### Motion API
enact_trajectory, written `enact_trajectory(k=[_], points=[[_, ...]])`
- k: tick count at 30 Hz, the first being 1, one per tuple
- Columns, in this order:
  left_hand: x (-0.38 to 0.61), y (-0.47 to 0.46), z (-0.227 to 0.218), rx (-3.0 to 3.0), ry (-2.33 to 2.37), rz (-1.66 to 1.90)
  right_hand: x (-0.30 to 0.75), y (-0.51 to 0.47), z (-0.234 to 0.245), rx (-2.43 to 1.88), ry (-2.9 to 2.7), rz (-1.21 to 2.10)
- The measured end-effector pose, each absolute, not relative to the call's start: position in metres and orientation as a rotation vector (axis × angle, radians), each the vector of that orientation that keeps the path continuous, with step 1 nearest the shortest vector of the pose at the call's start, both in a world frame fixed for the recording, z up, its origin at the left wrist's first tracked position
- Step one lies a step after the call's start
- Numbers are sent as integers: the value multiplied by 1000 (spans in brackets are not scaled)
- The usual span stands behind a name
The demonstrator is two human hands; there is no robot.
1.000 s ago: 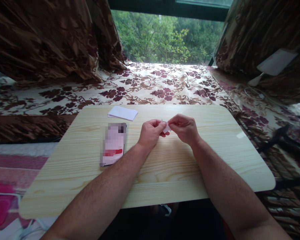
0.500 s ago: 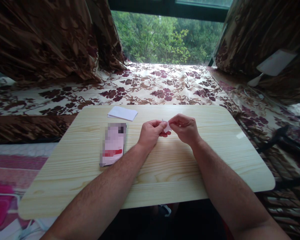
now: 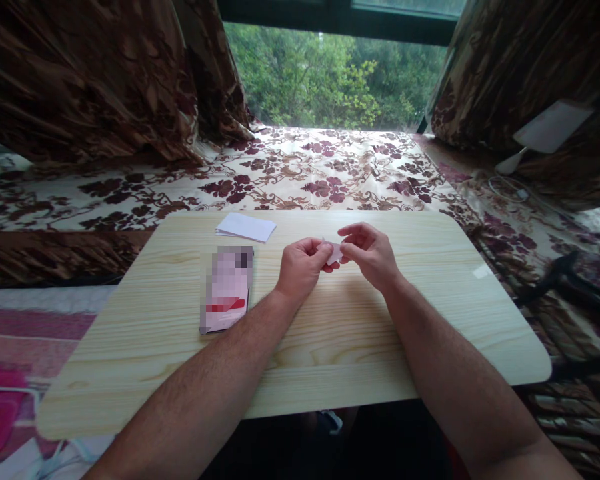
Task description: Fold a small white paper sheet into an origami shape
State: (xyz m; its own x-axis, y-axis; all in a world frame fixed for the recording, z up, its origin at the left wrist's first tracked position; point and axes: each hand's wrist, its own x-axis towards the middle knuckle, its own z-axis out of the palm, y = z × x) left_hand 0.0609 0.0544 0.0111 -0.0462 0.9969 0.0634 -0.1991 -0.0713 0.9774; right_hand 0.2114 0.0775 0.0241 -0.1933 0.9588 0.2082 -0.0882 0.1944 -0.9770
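Observation:
A small folded piece of white paper (image 3: 335, 253) with a pointed tip is held above the table, near its middle. My left hand (image 3: 303, 265) is closed on it, the thumb pressing on top and the fingers curled underneath. At the paper's right side is my right hand (image 3: 373, 255), its index finger raised away from the thumb. The right thumb tip is at the paper's edge; whether it presses on it I cannot tell. A stack of white paper sheets (image 3: 247, 227) lies at the table's back left. In front of it rests a phone (image 3: 227, 287), partly blurred out.
The light wooden table (image 3: 330, 373) has rounded corners. Behind it, a flowered cloth (image 3: 325, 167) covers the ledge below a window. A white lamp (image 3: 553, 127) stands at the right, with patterned curtains (image 3: 130, 80) on both sides. Pink fabric (image 3: 0, 407) lies at the lower left.
My right hand has loosened its pinch at the paper, and its index finger is now lifted and stretched out. My left hand still holds the paper in nearly the same place.

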Motion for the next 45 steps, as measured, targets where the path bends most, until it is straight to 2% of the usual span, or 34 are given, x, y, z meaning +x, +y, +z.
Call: enact_trajectory(k=[5, 30, 45], points=[[60, 53, 10, 1146, 1063, 1386, 214, 78, 25, -938, -1369, 1391], [64, 47, 16, 1216, 1055, 1363, 211, 76, 26, -946, -1469, 1173], [62, 48, 14, 1247, 1067, 1297, 210, 73, 27, -938, -1480, 1263]])
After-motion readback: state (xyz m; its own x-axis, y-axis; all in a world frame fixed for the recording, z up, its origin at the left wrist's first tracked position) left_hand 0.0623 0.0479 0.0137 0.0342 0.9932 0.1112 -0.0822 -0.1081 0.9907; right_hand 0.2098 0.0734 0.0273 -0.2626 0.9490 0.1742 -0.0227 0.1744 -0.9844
